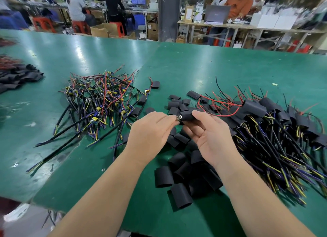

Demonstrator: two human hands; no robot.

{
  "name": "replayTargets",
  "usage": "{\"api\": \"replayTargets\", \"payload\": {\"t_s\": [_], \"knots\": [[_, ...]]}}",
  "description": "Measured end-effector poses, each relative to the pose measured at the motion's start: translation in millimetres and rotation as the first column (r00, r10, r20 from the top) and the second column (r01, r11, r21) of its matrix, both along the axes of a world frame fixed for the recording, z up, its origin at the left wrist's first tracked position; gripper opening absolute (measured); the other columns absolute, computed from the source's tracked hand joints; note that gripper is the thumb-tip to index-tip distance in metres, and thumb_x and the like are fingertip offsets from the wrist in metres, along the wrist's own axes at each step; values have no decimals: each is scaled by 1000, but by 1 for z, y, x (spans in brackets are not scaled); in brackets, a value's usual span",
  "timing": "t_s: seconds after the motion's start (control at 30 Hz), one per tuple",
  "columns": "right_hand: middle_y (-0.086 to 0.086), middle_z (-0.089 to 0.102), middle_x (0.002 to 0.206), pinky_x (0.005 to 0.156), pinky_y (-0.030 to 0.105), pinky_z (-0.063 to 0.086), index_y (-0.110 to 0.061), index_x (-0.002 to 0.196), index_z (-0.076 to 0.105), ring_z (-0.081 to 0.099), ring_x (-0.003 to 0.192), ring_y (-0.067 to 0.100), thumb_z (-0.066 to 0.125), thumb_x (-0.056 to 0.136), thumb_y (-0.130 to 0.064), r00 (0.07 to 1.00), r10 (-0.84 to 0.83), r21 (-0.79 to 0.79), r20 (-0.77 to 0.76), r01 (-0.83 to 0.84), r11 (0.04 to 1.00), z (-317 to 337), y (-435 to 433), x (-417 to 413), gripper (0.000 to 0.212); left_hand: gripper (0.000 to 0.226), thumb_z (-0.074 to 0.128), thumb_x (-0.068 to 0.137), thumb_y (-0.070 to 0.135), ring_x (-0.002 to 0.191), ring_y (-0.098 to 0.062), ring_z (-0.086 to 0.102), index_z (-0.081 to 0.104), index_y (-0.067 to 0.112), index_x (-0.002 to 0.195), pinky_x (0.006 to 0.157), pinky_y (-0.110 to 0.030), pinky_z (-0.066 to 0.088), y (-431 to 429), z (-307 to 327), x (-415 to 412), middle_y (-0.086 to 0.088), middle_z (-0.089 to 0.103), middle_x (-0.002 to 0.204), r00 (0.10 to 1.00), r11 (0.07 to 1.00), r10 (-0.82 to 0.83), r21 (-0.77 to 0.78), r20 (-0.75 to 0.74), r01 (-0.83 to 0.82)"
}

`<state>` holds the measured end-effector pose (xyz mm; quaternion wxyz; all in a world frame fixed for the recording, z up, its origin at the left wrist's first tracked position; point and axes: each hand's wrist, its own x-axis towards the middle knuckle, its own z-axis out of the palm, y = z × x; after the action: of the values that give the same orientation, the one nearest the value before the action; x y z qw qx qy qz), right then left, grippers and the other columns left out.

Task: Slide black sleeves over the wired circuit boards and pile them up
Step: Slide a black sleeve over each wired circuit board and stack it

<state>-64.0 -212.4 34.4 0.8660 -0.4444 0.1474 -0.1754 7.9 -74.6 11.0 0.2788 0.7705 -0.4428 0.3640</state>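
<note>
The right hand (210, 135) grips a black sleeve (188, 114) between thumb and fingers, above the green table (194, 63); the left hand (152, 130) pinches the ring terminals (179, 117) poking from that sleeve's left end; left of it lies the heap of bare wired circuit boards (102, 98); right of it, the sleeved pile (265, 123); nearer than it, loose empty sleeves (180, 174).

No text, label or number is legible anywhere
</note>
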Motion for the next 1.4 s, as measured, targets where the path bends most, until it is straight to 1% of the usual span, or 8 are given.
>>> {"api": "replayTargets", "payload": {"t_s": [0.2,0.37,0.5,0.7,0.97,1.1,1.3,1.4], "knots": [[8,74,86,65,28,57,-8,91,54,72,77,20,59,89,1,1000,-2,-58,22,3,998,-3,0,-1,10,18,56,87,6,73,-30,58,70,-4,95,68,-39,45,0,3,1,-13,63,77,968,991,-117,39,-224,128],[14,73,101,71,30,57,-7,91,60,71,88,25,52,91,7,992,66,-116,107,-54,992,-2,0,-2,16,16,60,85,12,71,-4,55,74,9,92,70,-9,42,1,3,2,13,62,75,867,971,-201,-212,-457,113],[17,71,108,70,29,57,-8,96,60,72,87,23,51,88,5,977,146,-25,156,-144,989,-2,-3,-4,18,29,68,85,10,53,-1,52,74,36,75,54,-14,43,5,4,7,8,70,68,581,923,-370,-359,-725,140],[14,72,104,78,31,58,-7,99,60,71,90,24,59,74,-7,950,241,-157,196,-212,964,0,-6,-6,25,20,60,89,11,46,-6,39,75,19,78,44,-17,28,10,12,2,2,67,61,250,848,-525,-476,-814,233],[13,73,103,85,37,55,-10,104,64,68,100,27,65,75,0,957,227,-405,179,-139,904,-5,-13,-5,30,21,57,92,15,45,-9,38,72,11,79,49,-18,32,12,13,2,-6,57,54,240,879,-443,-366,-864,307],[11,71,110,97,44,50,-14,107,65,65,109,27,63,77,-4,961,242,-522,131,-141,841,-9,-11,-4,31,24,66,75,36,48,-15,37,75,14,73,44,-20,30,11,9,5,-37,55,68,203,885,-442,-389,-873,256],[-8,73,89,75,16,51,-23,124,56,67,80,4,65,84,6,973,221,-572,66,-144,807,-8,-3,-3,50,16,66,86,14,42,-10,49,70,14,71,39,-18,39,9,5,9,-8,71,69,163,896,-434,-405,-886,182],[-6,69,85,77,23,53,-27,124,54,63,74,7,65,82,8,982,156,-519,106,-79,851,-8,6,-1,56,14,65,82,20,42,-9,53,65,12,71,40,-18,42,10,9,7,-5,70,67,69,874,-472,-455,-879,172]]}}
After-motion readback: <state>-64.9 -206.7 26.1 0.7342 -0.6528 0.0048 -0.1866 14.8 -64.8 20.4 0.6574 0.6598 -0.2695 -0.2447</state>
